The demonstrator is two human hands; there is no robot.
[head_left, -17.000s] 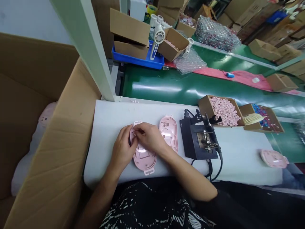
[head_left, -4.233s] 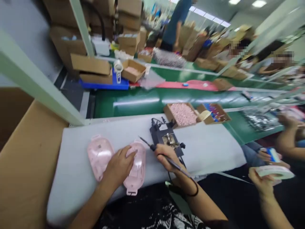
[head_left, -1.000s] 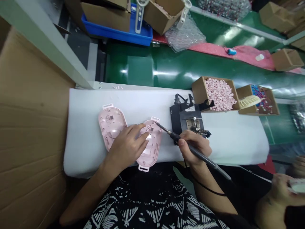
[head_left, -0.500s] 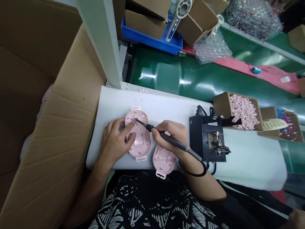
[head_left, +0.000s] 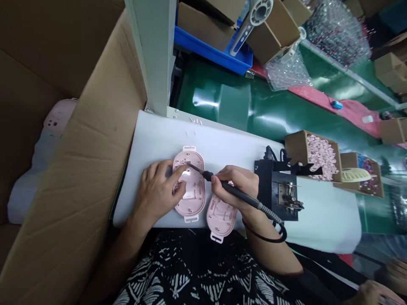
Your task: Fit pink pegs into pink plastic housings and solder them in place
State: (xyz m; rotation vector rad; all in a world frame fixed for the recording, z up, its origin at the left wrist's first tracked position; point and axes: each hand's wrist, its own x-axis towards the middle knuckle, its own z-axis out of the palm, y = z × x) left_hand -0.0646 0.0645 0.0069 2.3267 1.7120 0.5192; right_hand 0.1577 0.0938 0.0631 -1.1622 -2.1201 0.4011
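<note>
My right hand (head_left: 237, 182) is wrapped round a soldering iron (head_left: 233, 189), held like a pen. Its metal tip points down into the upper part of a pink plastic housing half (head_left: 193, 199), close to small fittings; whether it touches them I cannot tell. Around the left edge of this housing, my left hand (head_left: 160, 186) grips it, with forefinger and thumb reaching over the inside. A second pink housing half (head_left: 221, 216) lies to the right, partly under my right hand. Both halves rest on the white-covered bench (head_left: 155, 135).
A black stand (head_left: 276, 188) with a metal mechanism is at right, cords behind it. Beyond are a box of small pink parts (head_left: 321, 159) and a box of wired parts (head_left: 367, 173). A tall cardboard box (head_left: 104, 97) and a post (head_left: 155, 55) border the left.
The view has shifted, so the bench items sit differently in the picture. Both hands keep their places at the pink housing, and the iron's tip stays over its upper part.
</note>
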